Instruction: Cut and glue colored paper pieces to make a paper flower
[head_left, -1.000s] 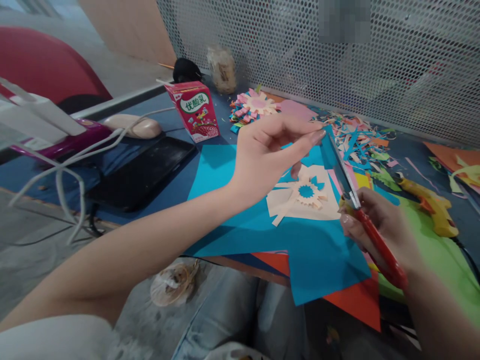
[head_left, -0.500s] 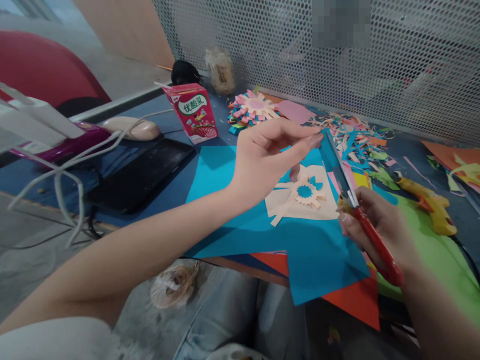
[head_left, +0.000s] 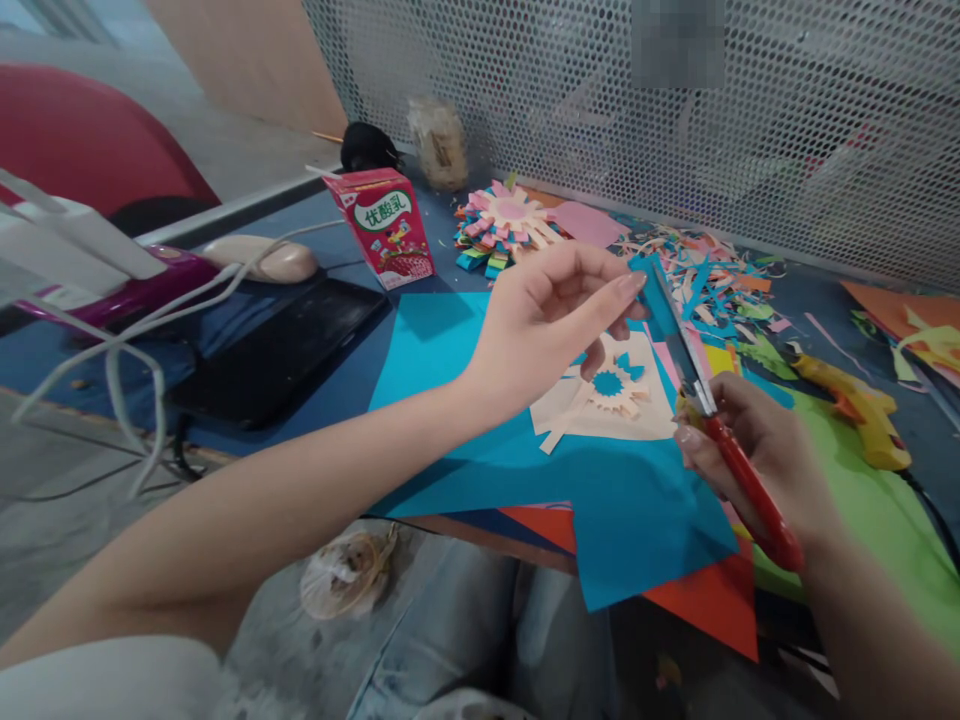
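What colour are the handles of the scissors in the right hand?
Red; the scissors' handles show best in the head view, held in the right hand.

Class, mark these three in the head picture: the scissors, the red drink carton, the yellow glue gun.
Scissors [head_left: 704, 400]: head view, metal near the pivot.
Red drink carton [head_left: 391, 235]: head view, printed front.
Yellow glue gun [head_left: 864, 402]: head view, middle of its body.

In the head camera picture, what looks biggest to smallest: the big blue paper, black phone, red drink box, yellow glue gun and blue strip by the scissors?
1. Big blue paper
2. Black phone
3. Red drink box and yellow glue gun: too alike to rank
4. Blue strip
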